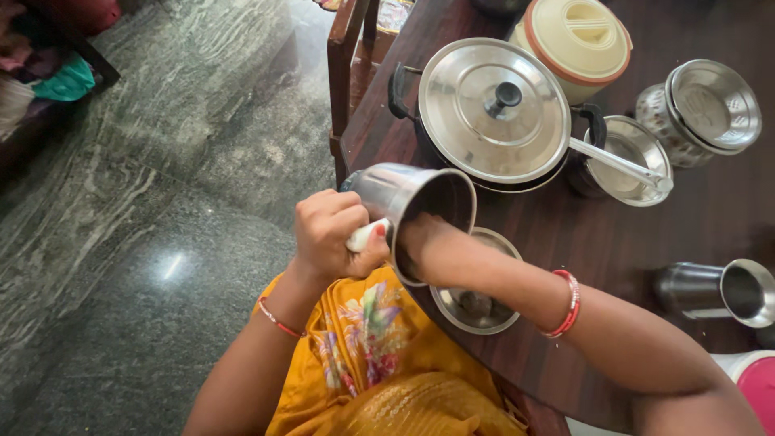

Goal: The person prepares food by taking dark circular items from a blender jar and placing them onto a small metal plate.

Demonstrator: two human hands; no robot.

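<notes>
My left hand (331, 232) grips the white handle of a steel jug (404, 194), which is tipped on its side over the edge of the dark wooden table (646, 234). My right hand (420, 242) is pushed inside the jug's mouth, so its fingers are hidden and only the wrist and forearm with red bangles show. Under the jug sits a small steel bowl (476, 303).
A black pot with a steel lid (492, 109), a cream lidded container (577, 40), a steel bowl with a ladle (626, 161), a steel tin (702, 109) and a steel tumbler on its side (718, 291) stand on the table. A wooden chair (347, 56) and the polished stone floor (161, 202) lie left.
</notes>
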